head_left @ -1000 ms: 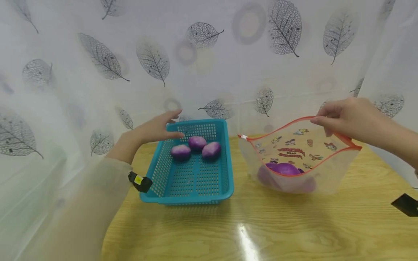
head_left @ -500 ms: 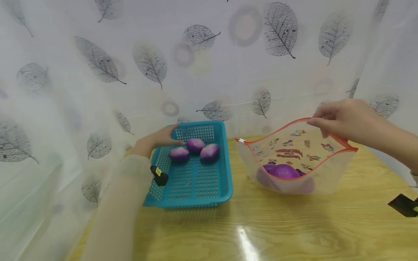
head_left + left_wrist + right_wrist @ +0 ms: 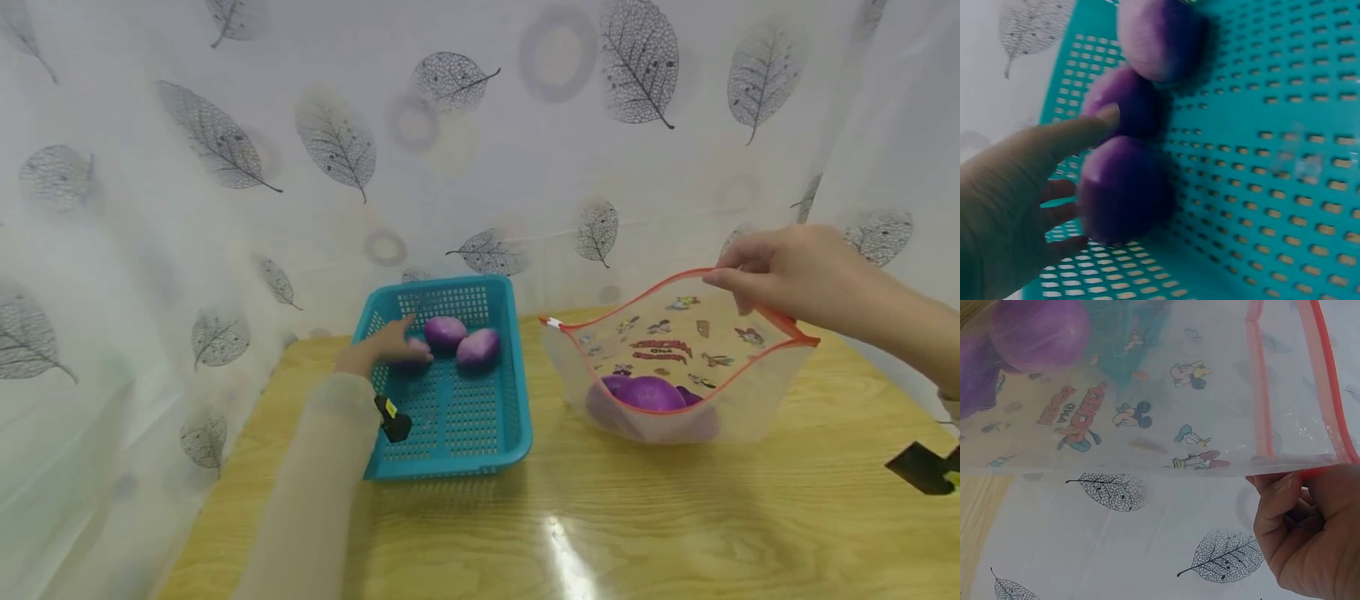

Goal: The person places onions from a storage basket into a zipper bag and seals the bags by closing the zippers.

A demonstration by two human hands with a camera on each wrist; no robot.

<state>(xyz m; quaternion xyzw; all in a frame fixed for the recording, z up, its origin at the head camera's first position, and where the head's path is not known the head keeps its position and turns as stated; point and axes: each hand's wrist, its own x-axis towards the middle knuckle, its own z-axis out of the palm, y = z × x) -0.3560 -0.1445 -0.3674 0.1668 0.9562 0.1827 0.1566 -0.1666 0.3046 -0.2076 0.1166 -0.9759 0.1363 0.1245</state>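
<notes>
In the head view, my left hand (image 3: 382, 343) reaches into a teal plastic basket (image 3: 519, 392) holding three roundish purple vegetables with pale patches. Its fingers are spread around the left vegetable (image 3: 409, 367), partly covering it. The left wrist view puts the fingers beside that vegetable (image 3: 1119, 194) and the thumb over the middle one (image 3: 1125, 100); whether they touch is unclear. The third vegetable (image 3: 478, 349) lies right of these. My right hand (image 3: 795, 271) pinches the red top edge of a clear cartoon-printed slider bag (image 3: 738, 417), mouth wide. Smooth purple things (image 3: 652, 393) lie inside it.
Basket and bag stand side by side on a wood-grain table (image 3: 465, 542). A white slider (image 3: 553, 322) sits at the bag's left corner. Behind hangs a pale sheet (image 3: 510, 150) printed with grey leaves, which also comes down along the left side.
My left hand has moved from the basket's left rim inward and down to the left vegetable. The right hand keeps its hold on the bag's edge; the view has shifted slightly.
</notes>
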